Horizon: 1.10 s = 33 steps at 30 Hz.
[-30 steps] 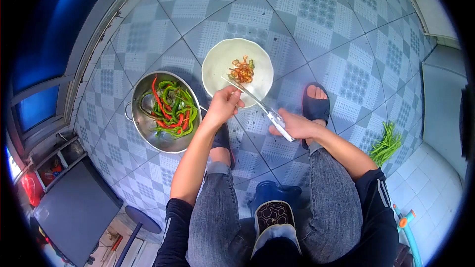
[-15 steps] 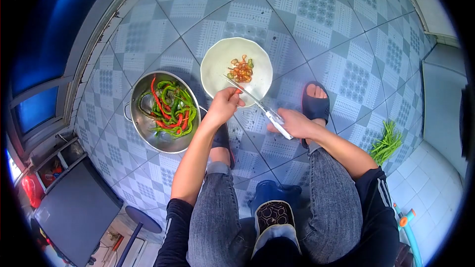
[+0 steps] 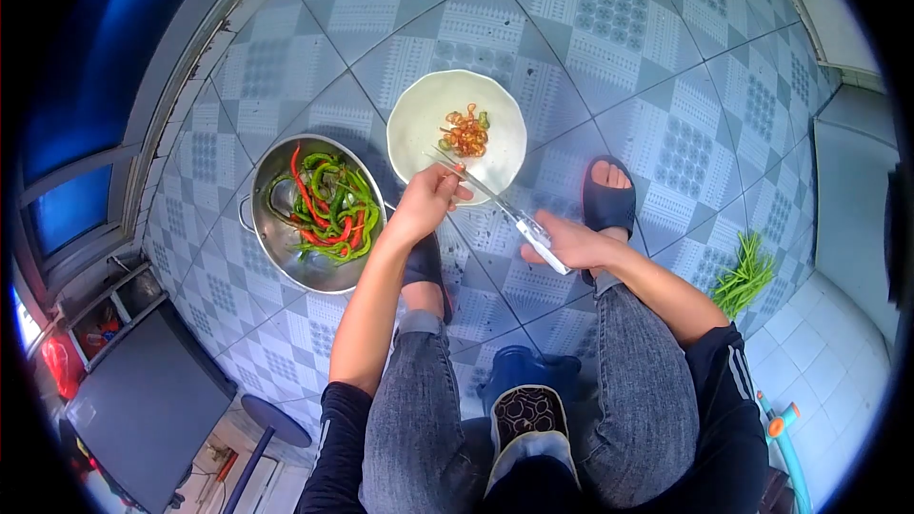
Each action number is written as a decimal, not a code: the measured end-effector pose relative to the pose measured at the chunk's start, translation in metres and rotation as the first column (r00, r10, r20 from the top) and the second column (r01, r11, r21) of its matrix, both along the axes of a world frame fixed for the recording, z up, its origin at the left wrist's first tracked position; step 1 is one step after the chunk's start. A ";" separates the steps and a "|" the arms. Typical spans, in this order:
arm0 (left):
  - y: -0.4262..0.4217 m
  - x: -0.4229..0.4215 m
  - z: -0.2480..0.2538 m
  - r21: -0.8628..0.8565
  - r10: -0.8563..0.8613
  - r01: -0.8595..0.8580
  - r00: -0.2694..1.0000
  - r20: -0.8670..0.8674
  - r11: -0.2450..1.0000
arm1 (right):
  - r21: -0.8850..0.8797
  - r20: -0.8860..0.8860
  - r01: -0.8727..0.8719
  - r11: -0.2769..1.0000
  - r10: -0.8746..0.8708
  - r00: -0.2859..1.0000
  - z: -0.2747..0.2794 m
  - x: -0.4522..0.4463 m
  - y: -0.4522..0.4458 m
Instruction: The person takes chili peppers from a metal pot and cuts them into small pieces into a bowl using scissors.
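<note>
My left hand [image 3: 428, 200] pinches a short red chili pepper [image 3: 459, 169] over the near rim of a cream bowl [image 3: 409, 119]. White-handled scissors [image 3: 539, 238] are in my right hand [image 3: 578, 244], their blades reaching left across the bowl to the pepper by my left fingertips. Cut rings of mostly red pepper [image 3: 465, 133], with a few green bits, lie in the bowl. To the left, a steel pot [image 3: 276, 252] holds whole green and red peppers [image 3: 328, 200]. My fingers partly hide the held pepper.
The bowl and pot stand on a patterned tile floor [image 3: 628, 67], between and beside my sandalled feet. A bunch of green stalks [image 3: 745, 276] lies at the right by the white tiles. A dark grey box-like surface [image 3: 143, 409] is at lower left.
The scissors and my right hand have shifted slightly right and down. Less red shows at my left fingertips. The bowl and pot look the same.
</note>
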State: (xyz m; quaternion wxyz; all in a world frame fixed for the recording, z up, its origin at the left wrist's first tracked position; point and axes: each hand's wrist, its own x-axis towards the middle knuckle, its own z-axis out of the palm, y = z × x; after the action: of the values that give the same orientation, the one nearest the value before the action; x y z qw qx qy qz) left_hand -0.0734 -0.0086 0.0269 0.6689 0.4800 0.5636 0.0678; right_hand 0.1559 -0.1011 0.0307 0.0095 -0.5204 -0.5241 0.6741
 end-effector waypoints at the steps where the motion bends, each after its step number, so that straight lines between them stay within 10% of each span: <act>1: 0.000 -0.001 -0.002 0.000 0.000 0.000 1.000 0.001 1.000 | -0.014 0.019 -0.027 1.000 0.027 0.999 0.001 0.000 0.001; 33: -0.001 -0.003 -0.007 0.128 -0.156 0.155 0.988 -0.008 0.980 | 0.005 0.043 0.037 0.999 -0.037 0.998 0.003 -0.004 0.006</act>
State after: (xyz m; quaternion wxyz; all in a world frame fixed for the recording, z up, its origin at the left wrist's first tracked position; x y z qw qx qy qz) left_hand -0.0769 -0.0092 0.0200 0.6407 0.5643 0.5180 0.0519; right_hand 0.1516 -0.0946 0.0337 0.0116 -0.5445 -0.5160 0.6612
